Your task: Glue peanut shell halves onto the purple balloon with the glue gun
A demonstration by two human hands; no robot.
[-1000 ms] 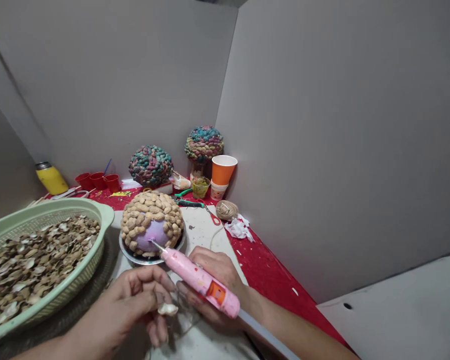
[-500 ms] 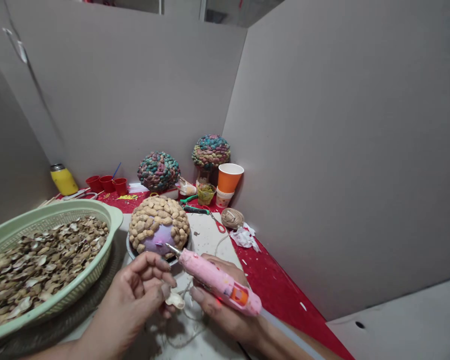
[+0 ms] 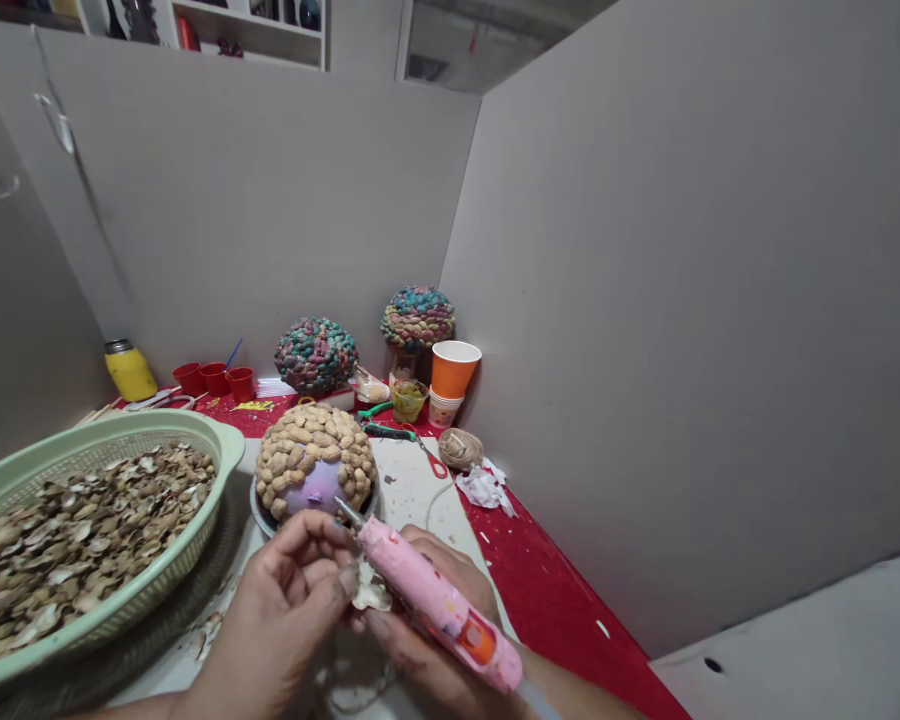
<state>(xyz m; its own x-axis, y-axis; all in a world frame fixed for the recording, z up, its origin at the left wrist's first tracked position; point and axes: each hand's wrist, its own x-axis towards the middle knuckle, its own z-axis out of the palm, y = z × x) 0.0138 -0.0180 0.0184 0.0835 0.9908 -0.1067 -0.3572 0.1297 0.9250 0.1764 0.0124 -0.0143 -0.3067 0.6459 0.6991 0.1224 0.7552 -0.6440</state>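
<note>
My left hand (image 3: 285, 600) pinches a pale half peanut shell (image 3: 372, 592), its hollow side up, between thumb and fingers. In my right hand (image 3: 429, 668) is a pink hot glue gun (image 3: 412, 575), its metal nozzle pointing away from me above the shell. My right thumb is close to the shell; whether it touches, I cannot tell. Just beyond the hands, a ball (image 3: 311, 440) covered with peanut shells rests in a metal bowl (image 3: 258, 512). A bare purple patch (image 3: 319, 487) with a small knot faces me.
A green basket (image 3: 229, 445) of peanut shells stands at left. Farther back are two colourful shell-covered balls (image 3: 316, 355), red cups (image 3: 241, 384), a yellow bottle (image 3: 130, 372), paper cups (image 3: 454, 372), green-handled pliers (image 3: 386, 431), twine (image 3: 461, 449) and crumpled tissue (image 3: 486, 490). Grey partitions enclose the table.
The glue gun has tilted steeper and its nozzle has drawn back slightly toward the shell. My hands have come closer together. The view has tipped upward, showing more shelf.
</note>
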